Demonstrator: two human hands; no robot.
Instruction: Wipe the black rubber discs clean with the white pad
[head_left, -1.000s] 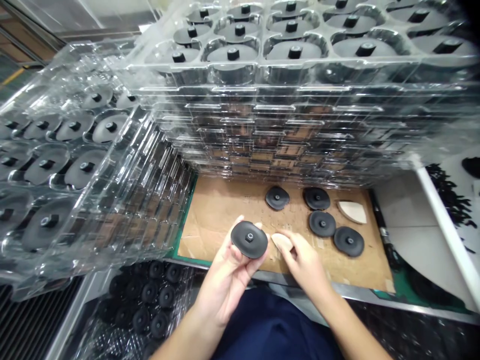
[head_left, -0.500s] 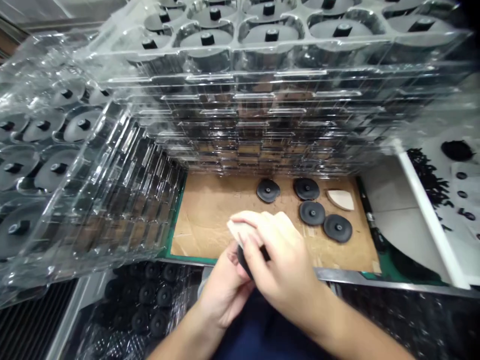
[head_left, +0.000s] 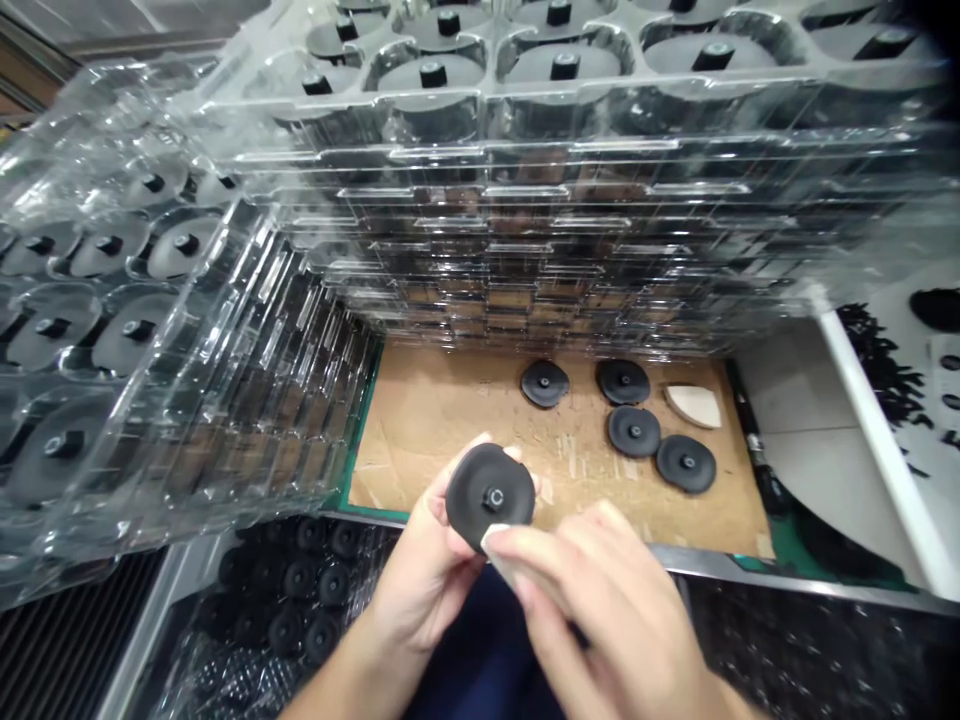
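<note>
My left hand [head_left: 424, 570] holds a round black rubber-like disc [head_left: 489, 496] with a small central stud, its face tilted toward me. My right hand [head_left: 600, 615] pinches a pale wedge-shaped pad [head_left: 504, 562], which presses against the disc's lower edge. The right fingers hide part of the pad. Several similar black discs, such as one [head_left: 545, 384] and another [head_left: 634, 431], lie on a cardboard sheet [head_left: 450, 430] beyond my hands. A second pale wedge [head_left: 694, 405] lies beside them.
Stacked transparent plastic trays [head_left: 525, 240] holding black discs rise behind the cardboard, and another stack [head_left: 150, 300] stands at the left. Black parts [head_left: 300, 590] lie in a tray below the near edge. A white-edged surface [head_left: 877, 440] lies at the right.
My right hand has moved back from covering the disc, and the pad now sits at its lower edge. The disc's face shows again and is tilted differently than a second ago.
</note>
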